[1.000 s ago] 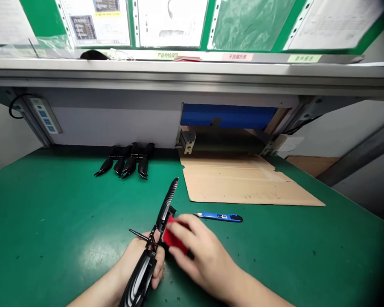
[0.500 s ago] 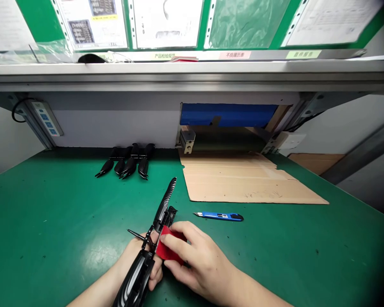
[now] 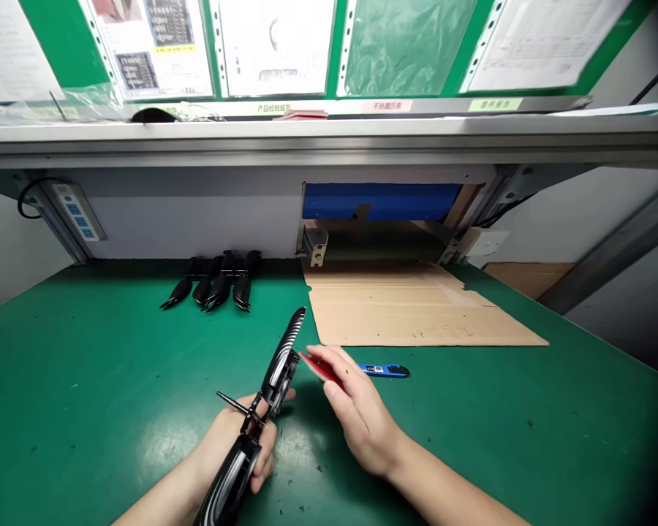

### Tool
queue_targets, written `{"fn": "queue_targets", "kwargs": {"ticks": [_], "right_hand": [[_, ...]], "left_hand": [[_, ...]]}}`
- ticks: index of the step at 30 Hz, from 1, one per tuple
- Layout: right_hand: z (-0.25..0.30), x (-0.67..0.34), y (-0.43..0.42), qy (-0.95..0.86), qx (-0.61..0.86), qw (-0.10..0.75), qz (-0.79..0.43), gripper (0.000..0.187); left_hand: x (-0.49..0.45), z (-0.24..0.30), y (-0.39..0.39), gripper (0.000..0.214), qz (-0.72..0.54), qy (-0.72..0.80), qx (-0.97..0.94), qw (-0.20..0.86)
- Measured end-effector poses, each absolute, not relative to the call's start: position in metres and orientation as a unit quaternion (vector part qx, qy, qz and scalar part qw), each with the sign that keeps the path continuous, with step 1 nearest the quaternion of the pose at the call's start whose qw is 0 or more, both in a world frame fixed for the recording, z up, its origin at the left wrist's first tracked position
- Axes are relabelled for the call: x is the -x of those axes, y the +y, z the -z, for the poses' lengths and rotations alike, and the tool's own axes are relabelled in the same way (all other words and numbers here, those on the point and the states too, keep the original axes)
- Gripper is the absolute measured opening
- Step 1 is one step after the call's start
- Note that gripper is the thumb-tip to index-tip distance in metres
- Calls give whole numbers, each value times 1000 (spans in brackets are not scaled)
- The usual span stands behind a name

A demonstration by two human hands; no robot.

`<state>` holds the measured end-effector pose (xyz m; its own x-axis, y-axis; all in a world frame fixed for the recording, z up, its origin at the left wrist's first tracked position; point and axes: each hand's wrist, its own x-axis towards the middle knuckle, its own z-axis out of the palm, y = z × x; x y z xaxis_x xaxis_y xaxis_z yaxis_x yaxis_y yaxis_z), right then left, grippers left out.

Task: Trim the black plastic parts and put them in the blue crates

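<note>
A glossy black molded plastic part (image 3: 281, 365), long and ridged with a thin side prong, slants up from the bottom of the view. My left hand (image 3: 260, 446) is wrapped around its middle from below, partly hidden behind it. To the right, my right hand (image 3: 359, 416) pinches a thin red pad (image 3: 321, 370), whose near edge is close to the part's upper end; I cannot tell whether they touch. A blue utility knife (image 3: 387, 371) lies on the table just beyond my right hand, its blade end hidden by the fingers.
Several similar black parts (image 3: 211, 281) lie at the back left of the green table (image 3: 110, 365). A flat cardboard sheet (image 3: 417, 314) covers the back right, before an opening with a blue flap (image 3: 384, 201). A power strip (image 3: 78, 212) hangs on the left; small dark scraps dot the table.
My right hand has moved away from the part's middle, up and to the right, with the red pad tilted edge-on. My left hand still holds the part in about the same place.
</note>
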<state>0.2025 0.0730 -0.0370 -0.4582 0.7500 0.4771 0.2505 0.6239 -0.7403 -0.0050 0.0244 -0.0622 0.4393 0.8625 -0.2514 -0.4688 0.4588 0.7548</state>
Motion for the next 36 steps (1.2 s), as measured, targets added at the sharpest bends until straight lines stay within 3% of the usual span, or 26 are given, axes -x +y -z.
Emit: {"fn": "queue_targets", "kwargs": {"ticks": [6,10,15,19,22,24,27,29,33,36], "right_hand": [[30,-193,61,-799,232,408,-376,38],[24,-201,66,-784,229,334,-471,43],[21,-199,64,-749,261,425,-436,38],[19,-202,64,-818,228,311,-428,32],[18,-216,71,-866,281,251,-328,29],[16,-226,77,-872,317,268,-258,32],[11,-231,82,-847,331,358,-211,19],[8,-226,78,-861,302,363,-189,16],[15,-206,60,-945,255,183,-93,34],[26,-196,53,-954,289,80,-26,28]], "left_hand": [[3,61,23,42,-433,317,-335,774],[7,56,25,49,-446,334,-338,759],[5,56,24,49,-429,334,-350,762],[15,51,33,44,-490,321,-352,730],[32,37,40,49,-552,313,-371,678],[41,26,39,55,-509,366,-427,651],[40,16,27,62,-343,482,-528,609],[31,13,17,64,-243,530,-603,544],[8,12,6,78,-153,556,-691,435],[0,11,7,75,-157,546,-693,443]]}}
